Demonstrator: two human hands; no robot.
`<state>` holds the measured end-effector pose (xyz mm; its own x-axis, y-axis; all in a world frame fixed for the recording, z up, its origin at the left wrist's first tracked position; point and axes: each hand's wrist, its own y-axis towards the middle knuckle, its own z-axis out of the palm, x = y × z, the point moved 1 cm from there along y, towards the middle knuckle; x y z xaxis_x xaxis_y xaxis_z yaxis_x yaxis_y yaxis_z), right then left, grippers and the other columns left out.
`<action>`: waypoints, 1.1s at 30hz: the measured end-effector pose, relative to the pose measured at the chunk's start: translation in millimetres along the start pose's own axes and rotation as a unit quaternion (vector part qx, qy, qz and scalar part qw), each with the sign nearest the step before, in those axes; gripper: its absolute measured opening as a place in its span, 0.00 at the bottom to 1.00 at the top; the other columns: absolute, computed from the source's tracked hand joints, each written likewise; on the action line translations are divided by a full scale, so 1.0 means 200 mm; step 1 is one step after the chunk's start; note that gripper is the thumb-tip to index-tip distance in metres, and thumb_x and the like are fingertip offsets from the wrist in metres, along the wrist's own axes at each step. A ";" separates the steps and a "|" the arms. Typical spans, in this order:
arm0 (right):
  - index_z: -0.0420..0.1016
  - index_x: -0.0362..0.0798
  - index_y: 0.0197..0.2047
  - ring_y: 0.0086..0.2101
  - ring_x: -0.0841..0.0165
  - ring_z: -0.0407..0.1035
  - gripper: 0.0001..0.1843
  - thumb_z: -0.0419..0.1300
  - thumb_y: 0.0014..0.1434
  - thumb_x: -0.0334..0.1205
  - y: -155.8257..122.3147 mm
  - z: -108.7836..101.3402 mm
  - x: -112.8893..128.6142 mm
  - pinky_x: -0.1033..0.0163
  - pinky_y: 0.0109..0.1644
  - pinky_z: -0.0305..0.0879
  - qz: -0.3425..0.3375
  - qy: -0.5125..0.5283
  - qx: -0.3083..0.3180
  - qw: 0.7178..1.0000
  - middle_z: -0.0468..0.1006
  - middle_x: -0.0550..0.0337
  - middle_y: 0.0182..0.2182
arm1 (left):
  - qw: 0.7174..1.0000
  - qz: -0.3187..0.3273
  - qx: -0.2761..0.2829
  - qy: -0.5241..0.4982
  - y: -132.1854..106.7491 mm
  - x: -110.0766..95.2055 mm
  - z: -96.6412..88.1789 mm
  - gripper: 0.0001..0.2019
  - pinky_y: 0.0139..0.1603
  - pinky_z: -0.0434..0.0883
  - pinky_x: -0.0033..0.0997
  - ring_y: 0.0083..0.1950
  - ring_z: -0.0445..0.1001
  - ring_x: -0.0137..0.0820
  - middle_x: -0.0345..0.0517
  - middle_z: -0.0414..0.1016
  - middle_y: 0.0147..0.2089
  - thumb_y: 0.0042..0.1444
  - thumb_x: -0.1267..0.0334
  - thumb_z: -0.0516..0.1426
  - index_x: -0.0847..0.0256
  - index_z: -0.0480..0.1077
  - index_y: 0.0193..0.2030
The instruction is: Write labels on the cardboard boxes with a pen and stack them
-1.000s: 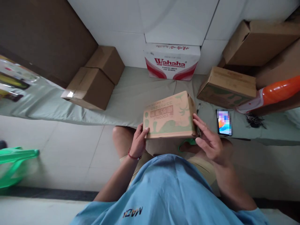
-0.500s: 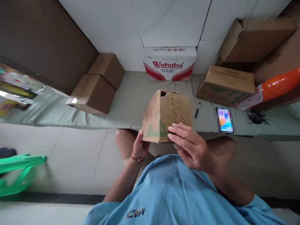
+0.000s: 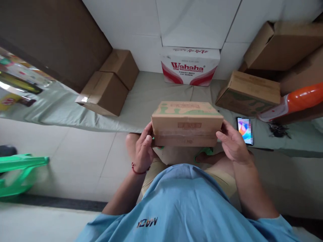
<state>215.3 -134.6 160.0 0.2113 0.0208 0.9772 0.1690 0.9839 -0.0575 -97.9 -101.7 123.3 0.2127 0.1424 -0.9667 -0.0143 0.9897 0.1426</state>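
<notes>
I hold a brown cardboard box with green print [image 3: 186, 122] level in front of me, just above the near edge of a low surface covered in pale green cloth [image 3: 141, 107]. My left hand [image 3: 143, 149] grips its left end, fingers wrapped round the corner. My right hand [image 3: 233, 144] grips its right end the same way. The box's long plain side faces me, and its printed top faces up.
On the cloth stand two brown boxes [image 3: 108, 87] at the left, a white and red Wahaha carton [image 3: 190, 67] at the back, another green-printed box [image 3: 248, 92] at the right, a phone [image 3: 244, 129], keys [image 3: 277, 129] and an orange bottle [image 3: 295, 101]. A green plastic stool [image 3: 17, 173] stands on the floor tiles.
The box has been turned in my hands from standing on end to lying level and lengthwise. My right hand moved from its front face to its right end.
</notes>
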 end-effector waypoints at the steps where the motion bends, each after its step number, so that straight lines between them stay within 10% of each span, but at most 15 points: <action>1: 0.75 0.57 0.68 0.68 0.57 0.69 0.38 0.76 0.56 0.54 0.00 -0.01 0.02 0.50 0.76 0.64 -0.012 -0.025 -0.005 1.000 0.76 0.57 0.67 | 1.000 0.009 -0.004 -0.009 0.01 -0.02 0.00 0.28 0.74 0.70 0.46 0.75 0.70 0.49 0.51 0.77 0.69 0.68 0.43 0.60 0.53 0.75 0.68; 10: 0.82 0.55 0.62 0.55 0.55 0.79 0.30 0.68 0.63 0.62 0.15 -0.11 -0.06 0.47 0.68 0.71 -0.045 -0.264 -0.104 0.958 0.85 0.56 0.56 | 0.999 -0.035 0.021 0.034 0.07 0.02 0.03 0.24 0.64 0.77 0.48 0.66 0.78 0.52 0.54 0.81 0.64 0.65 0.47 0.64 0.58 0.80 0.62; 17: 0.80 0.54 0.65 0.66 0.56 0.71 0.30 0.69 0.63 0.55 0.14 -0.12 -0.12 0.48 0.77 0.60 -0.026 -0.163 -0.066 0.984 0.81 0.58 0.63 | 0.995 -0.083 0.043 -0.014 0.10 0.15 0.01 0.28 0.72 0.71 0.47 0.71 0.74 0.49 0.53 0.77 0.69 0.58 0.53 0.70 0.54 0.78 0.65; 21: 0.70 0.58 0.74 0.74 0.59 0.60 0.48 0.78 0.51 0.42 0.12 -0.18 -0.20 0.50 0.78 0.59 0.019 -0.041 0.060 0.997 0.68 0.60 0.74 | 0.991 -0.104 0.053 -0.069 0.13 0.30 -0.03 0.37 0.75 0.68 0.46 0.73 0.71 0.48 0.52 0.76 0.70 0.45 0.59 0.75 0.52 0.77 0.65; 24: 0.68 0.58 0.74 0.73 0.61 0.62 0.55 0.80 0.45 0.35 0.15 -0.20 -0.25 0.54 0.74 0.65 0.010 -0.045 0.037 0.998 0.68 0.60 0.74 | 0.993 -0.107 0.031 -0.048 0.18 0.37 -0.02 0.37 0.76 0.66 0.45 0.74 0.70 0.45 0.53 0.79 0.65 0.41 0.62 0.77 0.52 0.77 0.62; 33: 0.86 0.53 0.57 0.49 0.60 0.81 0.27 0.72 0.60 0.59 0.32 -0.23 -0.16 0.56 0.60 0.77 -0.067 -0.235 -0.088 0.966 0.88 0.60 0.49 | 0.996 -0.060 0.038 0.048 0.29 0.23 0.05 0.31 0.69 0.75 0.52 0.64 0.80 0.50 0.55 0.83 0.61 0.52 0.47 0.74 0.59 0.80 0.60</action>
<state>264.0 -81.0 116.5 -0.2765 0.0143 0.9609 0.3334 0.9392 0.0820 -79.8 -38.2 89.1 0.1133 0.0272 -0.9932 0.0809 0.9961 0.0365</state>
